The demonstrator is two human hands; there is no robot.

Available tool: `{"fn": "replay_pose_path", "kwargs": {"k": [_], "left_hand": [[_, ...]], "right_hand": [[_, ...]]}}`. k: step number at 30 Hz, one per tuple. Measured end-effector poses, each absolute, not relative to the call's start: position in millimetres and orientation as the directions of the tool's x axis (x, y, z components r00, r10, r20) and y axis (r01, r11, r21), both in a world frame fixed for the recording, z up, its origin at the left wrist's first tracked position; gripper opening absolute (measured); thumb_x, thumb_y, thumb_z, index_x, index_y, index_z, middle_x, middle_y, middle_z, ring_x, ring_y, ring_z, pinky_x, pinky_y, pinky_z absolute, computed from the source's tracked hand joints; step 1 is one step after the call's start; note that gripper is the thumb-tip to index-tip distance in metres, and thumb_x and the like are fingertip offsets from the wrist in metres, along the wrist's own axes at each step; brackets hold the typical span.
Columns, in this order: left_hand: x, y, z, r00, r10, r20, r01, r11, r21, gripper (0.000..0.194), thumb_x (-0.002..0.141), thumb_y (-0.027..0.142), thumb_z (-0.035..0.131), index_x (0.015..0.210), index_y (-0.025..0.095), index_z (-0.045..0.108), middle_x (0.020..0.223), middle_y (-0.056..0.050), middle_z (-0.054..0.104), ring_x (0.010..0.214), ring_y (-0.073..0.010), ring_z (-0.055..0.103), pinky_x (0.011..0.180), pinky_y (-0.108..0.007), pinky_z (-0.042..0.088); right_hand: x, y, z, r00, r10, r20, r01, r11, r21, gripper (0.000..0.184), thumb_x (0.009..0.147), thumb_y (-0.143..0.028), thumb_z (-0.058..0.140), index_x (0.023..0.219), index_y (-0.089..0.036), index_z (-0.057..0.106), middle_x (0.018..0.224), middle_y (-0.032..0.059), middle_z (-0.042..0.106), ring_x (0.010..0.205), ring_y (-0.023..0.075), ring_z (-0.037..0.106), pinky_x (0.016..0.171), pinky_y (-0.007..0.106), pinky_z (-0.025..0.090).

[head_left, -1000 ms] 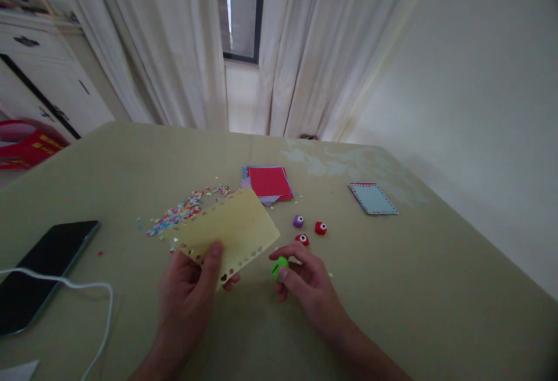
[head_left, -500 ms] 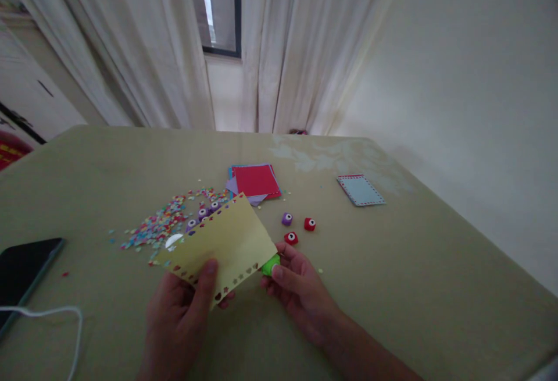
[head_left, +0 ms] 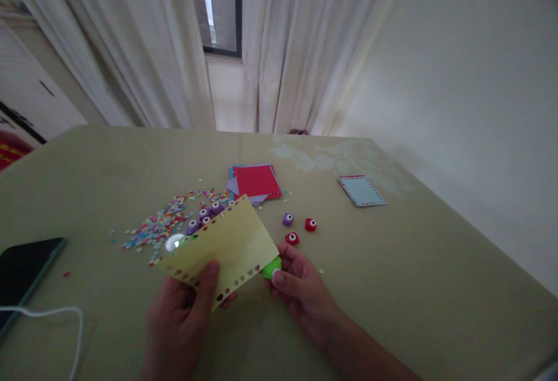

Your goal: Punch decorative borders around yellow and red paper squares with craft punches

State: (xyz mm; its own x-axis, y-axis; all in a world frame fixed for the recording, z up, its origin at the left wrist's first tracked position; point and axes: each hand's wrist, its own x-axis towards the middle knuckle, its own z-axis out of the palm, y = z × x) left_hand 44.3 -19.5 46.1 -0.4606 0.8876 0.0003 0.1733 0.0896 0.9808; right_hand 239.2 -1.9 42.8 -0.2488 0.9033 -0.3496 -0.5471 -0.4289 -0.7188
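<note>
1. The surface point(head_left: 392, 299) carries everything.
2. Yellow sheet point(head_left: 231, 241): clamped in the left grip point(head_left: 185, 311), above the surface's near half.
3. Red-topped paper stack point(head_left: 257, 181): toward the far edge.
4. Pale blue card point(head_left: 361, 191): near the right edge.
5. Green punch point(head_left: 271, 267): pinched by the right grip point(head_left: 305, 291), at the sheet's edge.

Green punch point(head_left: 271, 267) now at paper point(head_left: 231, 241)

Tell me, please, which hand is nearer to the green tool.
The right hand. It holds the green tool near a corner of the yellow paper; the left hand is farther away, to the tool's left, gripping the paper's near side.
</note>
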Motion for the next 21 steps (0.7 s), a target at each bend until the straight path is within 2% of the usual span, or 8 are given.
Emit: {"fn": "replay_pose_path", "kwargs": {"k": [9, 15, 21], "left_hand": [[41.8, -18.5, 45.6, -0.475, 0.880, 0.025, 0.207, 0.084, 0.975, 0.037, 0.084, 0.055, 0.079, 0.092, 0.019, 0.073, 0.070, -0.003, 0.079, 0.048, -0.0220, 0.073, 0.042, -0.026, 0.058], [40.4, -19.5, 49.8, -0.455, 0.889, 0.046, 0.301, 0.105, 0.948, 0.037, 0.086, 0.055, 0.076, 0.096, 0.019, 0.073, 0.074, -0.004, 0.081, 0.053, -0.0226, 0.076, 0.044, -0.025, 0.058], [45.4, -19.1, 55.0, -0.448, 0.893, 0.050, 0.260, 0.076, 0.962, 0.039, 0.083, 0.057, 0.077, 0.090, 0.019, 0.072, 0.065, -0.003, 0.077, 0.048, -0.0224, 0.073, 0.040, -0.025, 0.055]], "right_hand": [[238.2, -2.7, 44.4, -0.269, 0.906, -0.325, -0.558, -0.422, -0.714, 0.054, 0.058, -0.030, 0.106, 0.098, -0.020, 0.072, 0.090, -0.0006, 0.077, 0.070, 0.0092, 0.062, 0.063, 0.018, 0.042], [237.7, -2.8, 41.8, -0.276, 0.905, -0.324, -0.548, -0.425, -0.720, 0.051, 0.060, -0.030, 0.105, 0.098, -0.020, 0.073, 0.091, -0.0005, 0.077, 0.073, 0.0104, 0.063, 0.064, 0.019, 0.042], [237.0, -4.4, 43.1, -0.269, 0.905, -0.330, -0.552, -0.426, -0.717, 0.055, 0.060, -0.032, 0.106, 0.101, -0.020, 0.071, 0.093, -0.0006, 0.077, 0.075, 0.0109, 0.065, 0.068, 0.020, 0.046]]}}
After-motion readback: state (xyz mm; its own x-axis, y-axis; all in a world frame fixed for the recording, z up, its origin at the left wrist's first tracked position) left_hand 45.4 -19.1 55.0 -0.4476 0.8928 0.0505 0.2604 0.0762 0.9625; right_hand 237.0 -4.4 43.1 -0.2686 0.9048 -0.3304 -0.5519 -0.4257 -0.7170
